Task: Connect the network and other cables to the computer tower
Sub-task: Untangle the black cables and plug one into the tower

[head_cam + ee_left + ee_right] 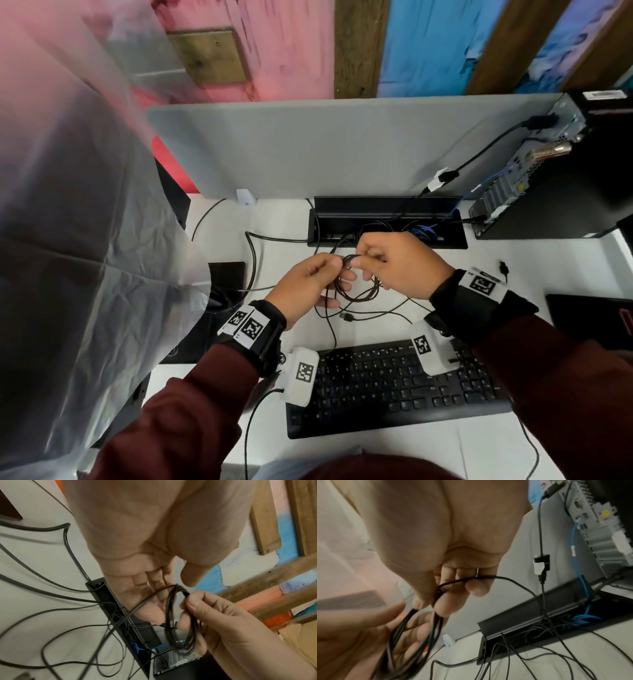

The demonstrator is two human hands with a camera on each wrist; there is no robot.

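Both hands hold a coiled thin black cable (359,291) above the white desk (284,222), in front of the cable box. My left hand (305,287) pinches the top of the coil (169,615) between thumb and forefinger, its other fingers spread behind the loops. My right hand (400,267) pinches the same bundle (399,635) from the right. A loose plug end (347,317) of the cable lies on the desk below. The black computer tower (555,192) stands at the back right with its rear ports facing me. A blue network cable (573,540) is plugged into it.
A black keyboard (394,387) lies under my wrists. An open black cable box (387,209) full of wires sits at the foot of the grey divider (325,144). A plastic-covered monitor (85,205) fills the left. A dark flat device (596,318) lies far right.
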